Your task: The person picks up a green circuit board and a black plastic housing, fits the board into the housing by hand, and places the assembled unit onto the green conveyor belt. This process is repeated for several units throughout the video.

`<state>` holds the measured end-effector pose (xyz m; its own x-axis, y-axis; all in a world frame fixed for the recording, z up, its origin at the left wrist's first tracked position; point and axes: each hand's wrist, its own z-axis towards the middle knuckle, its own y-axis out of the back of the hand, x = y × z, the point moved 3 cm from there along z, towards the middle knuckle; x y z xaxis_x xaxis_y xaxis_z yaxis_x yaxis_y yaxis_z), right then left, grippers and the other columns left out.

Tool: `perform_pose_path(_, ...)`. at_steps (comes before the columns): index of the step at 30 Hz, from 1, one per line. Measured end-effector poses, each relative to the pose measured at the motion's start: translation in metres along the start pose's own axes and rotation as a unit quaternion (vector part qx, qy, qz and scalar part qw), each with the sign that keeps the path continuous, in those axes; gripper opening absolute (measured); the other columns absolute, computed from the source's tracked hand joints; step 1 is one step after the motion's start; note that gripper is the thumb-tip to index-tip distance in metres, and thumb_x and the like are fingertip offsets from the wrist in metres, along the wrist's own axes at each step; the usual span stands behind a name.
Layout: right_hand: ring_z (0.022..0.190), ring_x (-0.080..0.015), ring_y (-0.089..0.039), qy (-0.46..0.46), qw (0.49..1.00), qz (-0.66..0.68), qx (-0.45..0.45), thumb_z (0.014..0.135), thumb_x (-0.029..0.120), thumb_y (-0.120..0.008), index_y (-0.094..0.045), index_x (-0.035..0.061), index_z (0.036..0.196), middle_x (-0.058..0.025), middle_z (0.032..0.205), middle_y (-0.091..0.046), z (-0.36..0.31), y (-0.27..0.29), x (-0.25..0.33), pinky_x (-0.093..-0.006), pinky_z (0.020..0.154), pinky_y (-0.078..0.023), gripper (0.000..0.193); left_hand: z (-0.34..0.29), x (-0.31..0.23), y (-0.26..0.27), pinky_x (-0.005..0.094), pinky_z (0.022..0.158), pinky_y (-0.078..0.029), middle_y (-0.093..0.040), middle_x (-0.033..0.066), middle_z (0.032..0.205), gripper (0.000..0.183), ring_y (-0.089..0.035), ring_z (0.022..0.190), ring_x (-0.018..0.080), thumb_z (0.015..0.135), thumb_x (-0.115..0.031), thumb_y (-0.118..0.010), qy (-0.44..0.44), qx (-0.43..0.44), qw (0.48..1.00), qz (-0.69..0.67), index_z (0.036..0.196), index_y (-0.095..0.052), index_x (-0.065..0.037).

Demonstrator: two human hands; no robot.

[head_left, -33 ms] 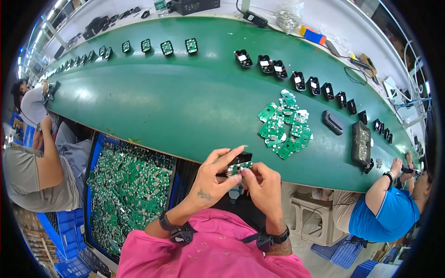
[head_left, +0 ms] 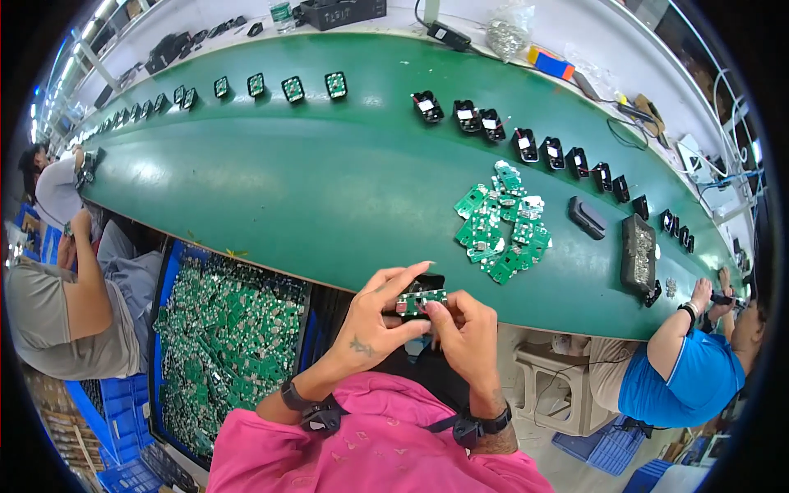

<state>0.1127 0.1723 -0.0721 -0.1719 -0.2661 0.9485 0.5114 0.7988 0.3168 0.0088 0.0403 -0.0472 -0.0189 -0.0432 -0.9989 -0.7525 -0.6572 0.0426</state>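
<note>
Just off the near edge of the green workbench, both my hands hold a small black housing [head_left: 431, 283] with a green circuit board [head_left: 410, 305] at its near side. My left hand [head_left: 376, 319] is curled around the left side, its index finger reaching past the housing's far side. On the right, my right hand [head_left: 466, 330] is closed, with its thumb pressed against the board. Whether the board sits fully inside the housing I cannot tell. Beyond my right hand, a loose pile of green circuit boards [head_left: 485, 226] lies on the bench.
Black housings [head_left: 527, 146] stand in a row at the far right; board-filled ones [head_left: 292, 89] line the far left. A black tray of small metal parts [head_left: 639, 255] lies right of a dark case [head_left: 587, 218]. A blue bin of boards [head_left: 234, 345] stands lower left. Co-workers sit at both sides.
The circuit board in my hands has turned, so more of its face shows, along with more of the black housing behind it. My hands have hardly moved.
</note>
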Motion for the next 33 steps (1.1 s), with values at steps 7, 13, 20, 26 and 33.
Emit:
perform_pose_path(7,0.064,-0.0072,-0.062,0.006,0.977,0.202,-0.068,0.089,0.004,-0.073,-0.066,-0.0045,0.091,-0.0048,0.074,-0.066,-0.021,-0.009,0.022,-0.021,0.056,-0.048,0.011,-0.001,0.01,-0.009,0.0225,0.076,-0.059,-0.046,0.0076,0.129,0.066,-0.062,0.099,0.0119,0.079,0.009,-0.071,-0.027,-0.006,0.991,0.131,0.141,-0.055,-0.009)
perform_pose_path(13,0.063,-0.0096,-0.062,0.097,0.979,0.133,-0.117,0.09,0.005,-0.073,-0.07,-0.0056,0.094,-0.0076,0.081,-0.067,-0.022,-0.003,0.008,-0.024,0.053,-0.049,0.012,0.001,0.012,-0.019,0.024,0.071,-0.057,-0.048,0.0092,0.13,0.062,-0.065,0.095,0.0142,0.077,0.011,-0.064,-0.057,0.013,0.989,0.134,0.137,-0.057,-0.005)
perform_pose_path(20,0.052,-0.0085,-0.057,-0.018,0.98,0.19,0.05,0.096,0.013,-0.066,-0.069,-0.0006,0.083,-0.0033,0.065,-0.064,-0.021,0.015,0.017,-0.0248,0.048,-0.043,0.02,0.003,0.031,-0.022,0.0248,0.073,-0.057,-0.049,0.0148,0.135,0.051,-0.068,0.093,0.0178,0.084,0.009,-0.067,-0.109,-0.001,0.994,0.012,0.132,-0.059,-0.005)
perform_pose_path(26,0.057,-0.0214,-0.056,0.122,0.991,0.014,-0.053,0.089,0.013,-0.072,-0.066,-0.0014,0.078,-0.0122,0.067,-0.061,-0.015,0.023,0.031,-0.0345,0.054,-0.043,0.019,-0.003,0.017,-0.025,0.029,0.09,-0.053,-0.054,0.0156,0.135,0.044,-0.065,0.109,0.0213,0.09,0.009,-0.053,-0.161,-0.021,0.975,0.152,0.133,-0.057,-0.001)
perform_pose_path(33,0.055,-0.0107,-0.049,0.065,0.995,-0.002,-0.082,0.089,0.013,-0.074,-0.065,-0.0036,0.077,-0.0062,0.061,-0.057,-0.012,0.028,0.032,-0.0287,0.051,-0.038,0.023,-0.004,0.01,-0.034,0.0265,0.079,-0.052,-0.057,0.0137,0.129,0.057,-0.063,0.087,0.0122,0.088,0.015,-0.048,-0.093,0.024,0.995,-0.015,0.141,-0.05,-0.004)
